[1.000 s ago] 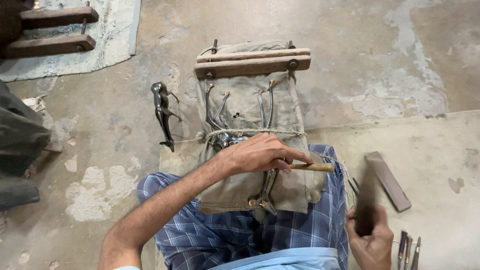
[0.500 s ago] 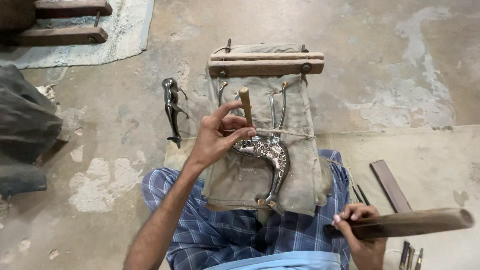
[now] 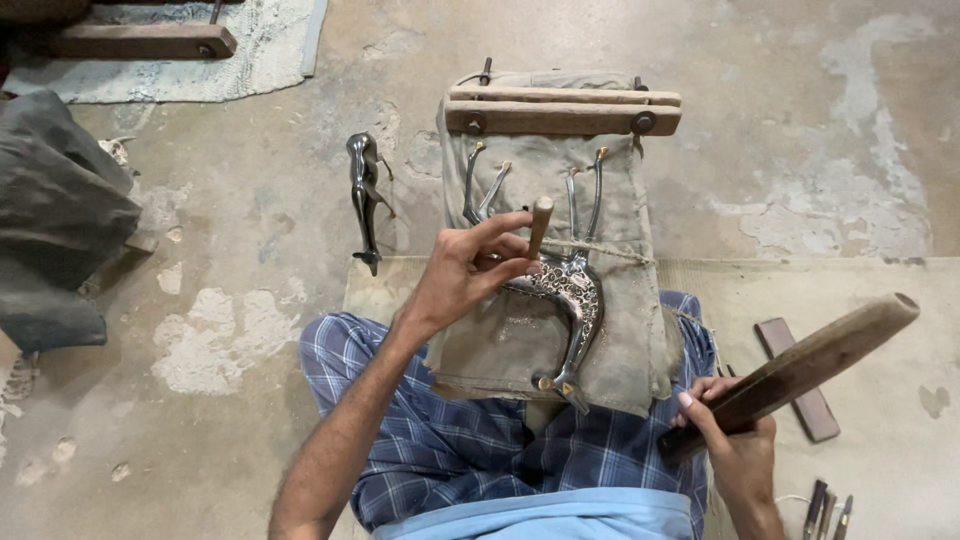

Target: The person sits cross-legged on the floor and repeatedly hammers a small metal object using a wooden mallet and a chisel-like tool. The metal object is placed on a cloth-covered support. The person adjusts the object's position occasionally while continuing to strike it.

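- Upper left of centre: a dark metal animal figure lies on the concrete floor, apart from the work
- Centre: the left hand pinches a wooden-handled punch upright, tip on the engraved silver piece, curved and patterned, resting on the cloth-covered board for support
- Lower right: the right hand clenches a wooden mallet, raised
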